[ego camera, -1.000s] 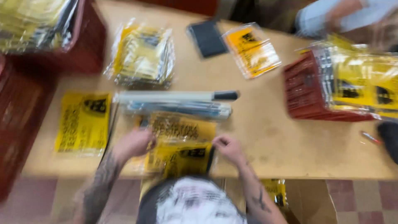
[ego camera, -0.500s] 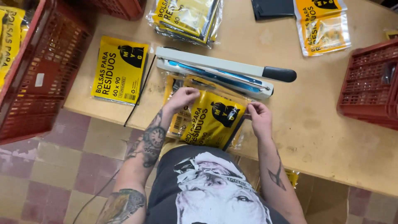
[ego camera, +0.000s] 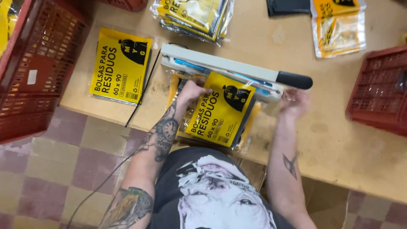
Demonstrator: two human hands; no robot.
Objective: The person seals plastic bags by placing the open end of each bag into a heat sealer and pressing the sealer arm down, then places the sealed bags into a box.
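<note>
A clear plastic packet with a yellow printed card and black bags inside (ego camera: 220,112) lies on the wooden table (ego camera: 335,140) in front of me. Its top edge sits under the jaw of a white bar heat sealer (ego camera: 212,61) with a black handle (ego camera: 294,79). My left hand (ego camera: 190,91) grips the packet's upper left edge, close against the sealer. My right hand (ego camera: 294,104), blurred, holds the packet's clear right edge just below the black handle.
A red plastic crate (ego camera: 38,63) stands at the left and another (ego camera: 377,89) at the right. A flat yellow packet (ego camera: 121,63), a stack of packets (ego camera: 195,15) and one more packet (ego camera: 339,25) lie on the table. A black cable (ego camera: 140,97) hangs over the front edge.
The packet has slid up so its top lies under the sealer. My right hand has moved out to the packet's right edge, nearer the handle. The left hand stays on the upper left edge.
</note>
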